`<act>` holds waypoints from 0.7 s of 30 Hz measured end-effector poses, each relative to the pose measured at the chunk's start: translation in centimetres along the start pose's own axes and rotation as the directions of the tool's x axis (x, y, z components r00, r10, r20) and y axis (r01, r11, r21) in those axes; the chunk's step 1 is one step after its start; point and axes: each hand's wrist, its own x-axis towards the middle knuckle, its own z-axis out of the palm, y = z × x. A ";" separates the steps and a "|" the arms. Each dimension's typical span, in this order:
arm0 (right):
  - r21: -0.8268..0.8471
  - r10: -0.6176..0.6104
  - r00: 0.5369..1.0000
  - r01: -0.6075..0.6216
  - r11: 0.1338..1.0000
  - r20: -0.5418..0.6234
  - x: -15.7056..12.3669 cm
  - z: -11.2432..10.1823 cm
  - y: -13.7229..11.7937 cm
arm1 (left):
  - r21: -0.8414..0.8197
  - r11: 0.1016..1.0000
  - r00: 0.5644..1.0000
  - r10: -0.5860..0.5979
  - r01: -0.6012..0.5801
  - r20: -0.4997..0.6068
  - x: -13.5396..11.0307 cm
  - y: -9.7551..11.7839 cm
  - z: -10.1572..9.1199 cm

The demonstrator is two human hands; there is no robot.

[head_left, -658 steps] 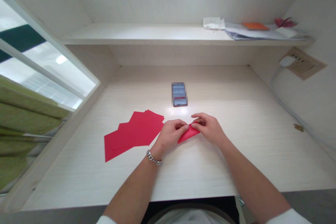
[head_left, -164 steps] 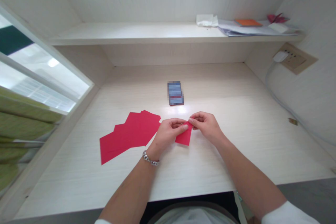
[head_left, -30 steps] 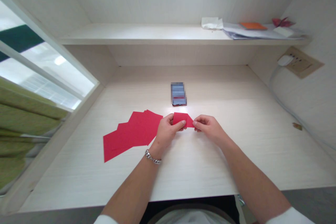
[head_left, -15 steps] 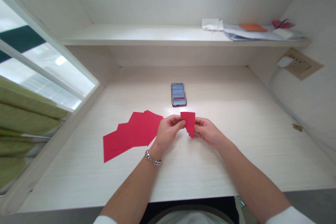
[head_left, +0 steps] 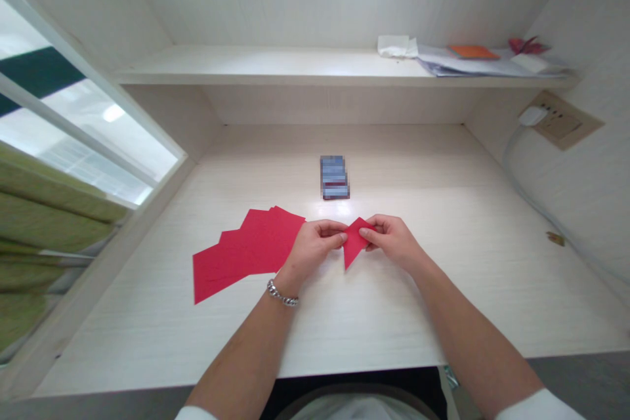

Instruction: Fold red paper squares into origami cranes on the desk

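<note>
A small folded red paper (head_left: 352,248) is pinched over the worktop (head_left: 369,335) by the left hand (head_left: 312,244) and the right hand (head_left: 391,236), one at each side. Whether its low tip touches the worktop cannot be told. A crooked crease might be made if the layers are let slip, and the thin tip could be bent if it is pressed down. The fan of red sheets (head_left: 246,246) next to the left hand could be messed up if it is bumped by that hand.

Half a second ago, a flat edge was held at the top; now a corner is pointed up, and the low tip has been swung left. The red sheets, and the phone (head_left: 335,177) farther back, have been left in place.
</note>
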 end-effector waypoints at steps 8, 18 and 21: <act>0.050 0.002 0.999 -0.003 0.999 0.034 -0.3 -0.4 -0.5 | 0.072 0.996 0.998 0.057 -0.054 -0.033 -0.1 0.2 0.0; 0.062 -0.029 0.997 0.025 0.998 0.069 -0.5 -0.5 -0.7 | 0.118 0.985 0.990 0.135 -0.130 -0.034 -0.5 0.6 -0.1; 0.045 -0.025 0.989 0.019 0.999 0.144 -0.7 -0.8 -1.2 | 0.189 0.970 0.985 0.164 -0.153 -0.044 -0.5 0.7 -0.1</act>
